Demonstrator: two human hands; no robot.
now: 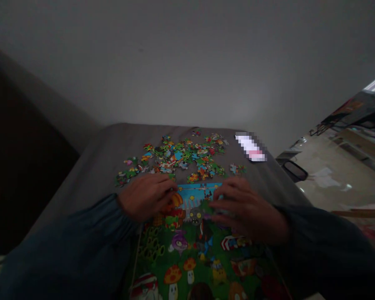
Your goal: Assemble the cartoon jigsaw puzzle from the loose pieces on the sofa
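Observation:
A partly assembled colourful jigsaw puzzle (193,250) lies on a grey cloth-covered surface (93,158) right in front of me. My left hand (146,196) rests on the puzzle's upper left edge, fingers lying flat and close together, pointing right. My right hand (246,208) lies on the upper right part of the puzzle, fingers stretched out to the left, pressing on the pieces there. Both arms wear dark blue sleeves. A heap of loose puzzle pieces (181,156) is spread just beyond my hands.
A blurred-out white and pink object (250,146) lies at the far right corner of the surface. A dark oval object (295,171) sits off the right edge, above a pale floor with scattered items. A plain wall stands behind; dark furniture is at the left.

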